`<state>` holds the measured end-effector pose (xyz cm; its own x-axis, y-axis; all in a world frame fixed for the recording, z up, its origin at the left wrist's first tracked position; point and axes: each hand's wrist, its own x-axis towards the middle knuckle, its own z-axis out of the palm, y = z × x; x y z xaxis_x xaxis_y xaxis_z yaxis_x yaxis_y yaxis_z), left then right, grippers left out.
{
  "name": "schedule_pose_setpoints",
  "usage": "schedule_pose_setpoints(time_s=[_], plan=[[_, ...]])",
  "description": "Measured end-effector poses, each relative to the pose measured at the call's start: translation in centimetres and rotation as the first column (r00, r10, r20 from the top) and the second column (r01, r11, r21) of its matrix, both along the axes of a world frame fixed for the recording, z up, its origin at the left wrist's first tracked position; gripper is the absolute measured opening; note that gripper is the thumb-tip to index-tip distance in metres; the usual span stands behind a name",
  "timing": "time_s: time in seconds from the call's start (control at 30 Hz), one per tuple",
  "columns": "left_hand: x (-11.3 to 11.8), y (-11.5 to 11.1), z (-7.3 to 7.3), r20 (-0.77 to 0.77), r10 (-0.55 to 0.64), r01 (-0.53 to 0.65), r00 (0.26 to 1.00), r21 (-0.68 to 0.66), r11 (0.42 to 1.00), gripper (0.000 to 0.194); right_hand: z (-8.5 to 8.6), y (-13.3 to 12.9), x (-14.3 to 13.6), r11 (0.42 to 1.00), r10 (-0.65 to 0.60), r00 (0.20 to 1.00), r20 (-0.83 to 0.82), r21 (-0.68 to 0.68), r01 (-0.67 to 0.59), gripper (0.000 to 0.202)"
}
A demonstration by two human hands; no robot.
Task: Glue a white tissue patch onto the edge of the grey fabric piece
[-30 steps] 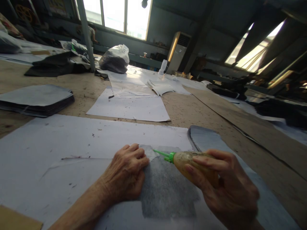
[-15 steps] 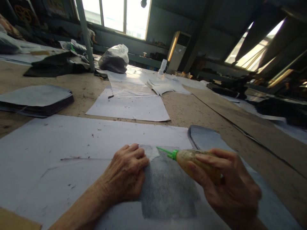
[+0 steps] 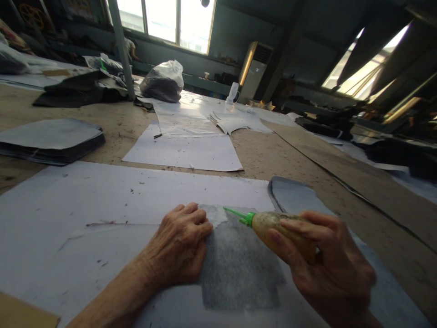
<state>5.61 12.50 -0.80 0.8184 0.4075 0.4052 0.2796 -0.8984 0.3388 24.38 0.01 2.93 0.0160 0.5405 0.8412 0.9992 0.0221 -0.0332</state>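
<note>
Head view: low in the frame, just left of centre, the left hand [image 3: 180, 248] lies knuckles up with its fingers curled under, pressing down on the left edge of a dark grey fabric piece [image 3: 239, 269]. It holds nothing; it only bears on the cloth. The fabric piece lies flat on a large white paper sheet [image 3: 85, 205] that fills the lower left of the frame, and a paler, whitish patch [image 3: 215, 214] shows at the piece's upper corner, just beside the left fingertips.

At the lower right, the right hand [image 3: 327, 269] is wrapped around a glue bottle [image 3: 283, 232] with a yellowish-brown body, fingers closed over its sides. The bottle lies nearly level, its green nozzle [image 3: 239, 215] pointing left toward the whitish patch, the tip just above or at the cloth; whether it touches cannot be told.

Just above the right hand, a stack of grey cut pieces [image 3: 293, 196] with a rounded end rests on the wooden table [image 3: 273, 157]. At the left edge, mid-height, sits another stack of dark grey sheets [image 3: 51, 141]. Further up the centre lies a second white paper sheet [image 3: 184, 152], and beyond it a tied plastic bag [image 3: 162, 82] near the windows.
</note>
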Motion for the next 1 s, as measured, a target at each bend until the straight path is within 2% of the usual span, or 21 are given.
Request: schedule_pose_setpoints(time_s=[0.17,0.37,0.57,0.77,0.93,1.0], plan=[[-0.1,-0.1,0.1,0.021,-0.004,0.004,1.000,0.003,1.000,0.025,0.1,-0.1,-0.4,0.999,0.028,1.000,-0.006,-0.044,-0.028,0.016],[-0.1,-0.1,0.0,0.021,-0.010,0.010,1.000,0.002,1.000,0.025,0.4,-0.4,-0.6,0.998,-0.038,0.999,-0.016,-0.050,0.038,0.016],[0.0,0.0,0.0,0.015,-0.001,0.001,1.000,0.002,1.000,0.024,0.2,-0.2,-1.1,0.999,0.016,1.000,0.001,-0.028,-0.016,0.015],[-0.1,-0.1,0.0,-0.007,-0.003,0.003,1.000,-0.004,1.000,0.026,0.3,-0.7,-0.4,0.997,-0.067,0.997,0.040,-0.042,0.069,0.016],[-0.1,-0.1,0.1,0.018,-0.004,0.004,1.000,0.000,1.000,0.025,0.2,-0.7,-1.2,1.000,0.012,1.000,0.029,-0.019,-0.011,0.018],[-0.1,-0.1,0.0,0.018,-0.006,0.006,1.000,0.000,1.000,0.026,0.1,-0.8,-1.2,0.999,-0.017,1.000,0.020,-0.043,0.017,0.018]])
